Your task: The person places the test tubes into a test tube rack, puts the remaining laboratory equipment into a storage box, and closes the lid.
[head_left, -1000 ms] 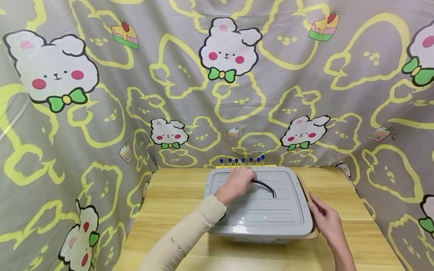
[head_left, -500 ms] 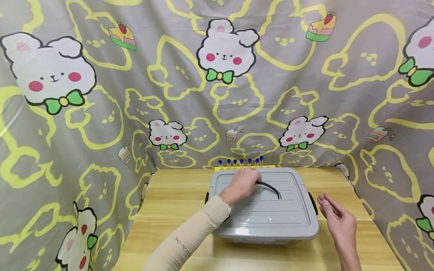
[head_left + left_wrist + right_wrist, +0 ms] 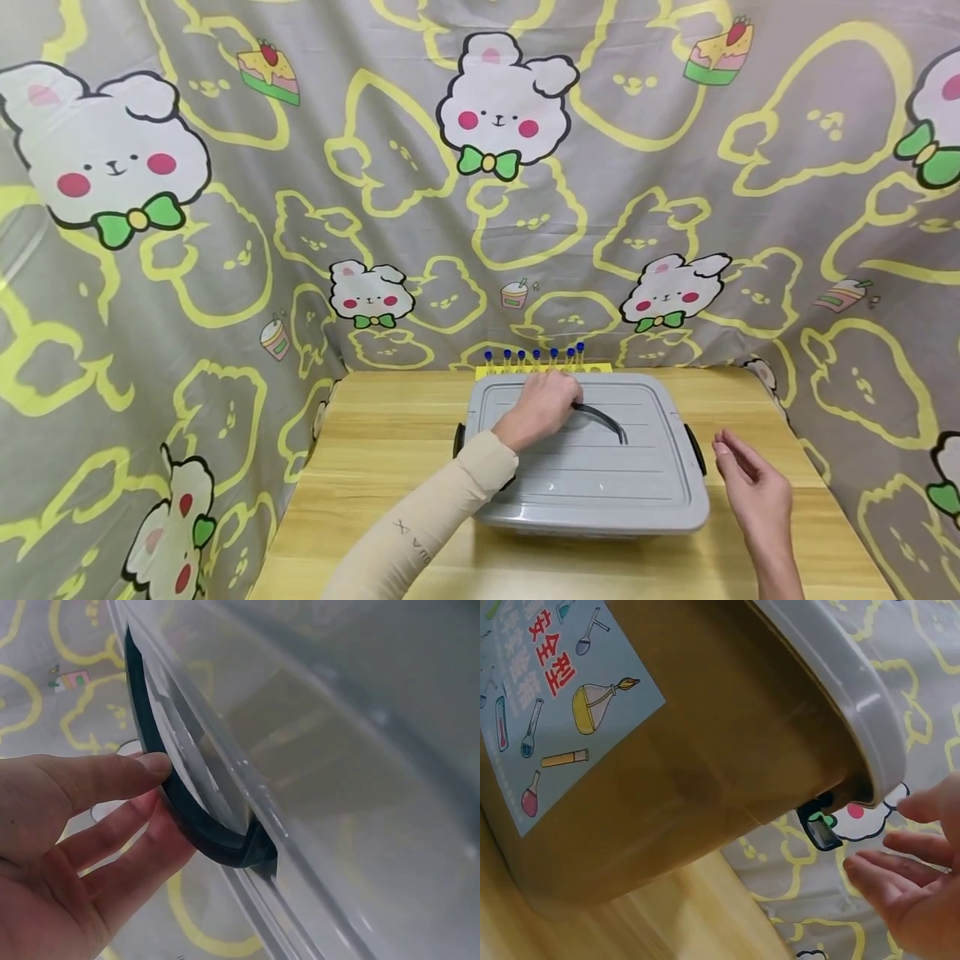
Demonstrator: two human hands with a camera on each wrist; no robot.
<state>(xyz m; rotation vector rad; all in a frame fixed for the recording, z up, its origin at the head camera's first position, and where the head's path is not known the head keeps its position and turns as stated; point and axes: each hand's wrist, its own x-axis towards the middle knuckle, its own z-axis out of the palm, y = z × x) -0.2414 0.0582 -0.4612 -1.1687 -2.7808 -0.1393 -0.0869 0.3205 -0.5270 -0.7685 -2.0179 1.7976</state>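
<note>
A storage box with a grey lid [image 3: 585, 483] stands on the table in the head view. My left hand [image 3: 542, 410] grips the black carry handle [image 3: 603, 417] on top of that lid. In the left wrist view, thumb and fingers pinch the dark handle [image 3: 150, 735] from both sides. My right hand [image 3: 759, 500] is held beside the box, apart from its black side latch [image 3: 695, 450]. The right wrist view shows its fingers [image 3: 885, 881] loosely bent near the latch [image 3: 821, 829], with nothing in them. A black latch [image 3: 459, 439] also shows on the left side.
Behind the box is a yellow rack [image 3: 600, 367] with several blue-capped tubes [image 3: 536, 356], partly hidden. The wooden table [image 3: 390, 417] is enclosed by a rabbit-patterned curtain [image 3: 420, 200]. A printed label [image 3: 555, 690] with laboratory glassware drawings covers the box's side.
The lid has shifted right, covering the tan rim that showed past its right edge; both side latches now show. My right hand has left that edge and moved right. The left keeps its grip.
</note>
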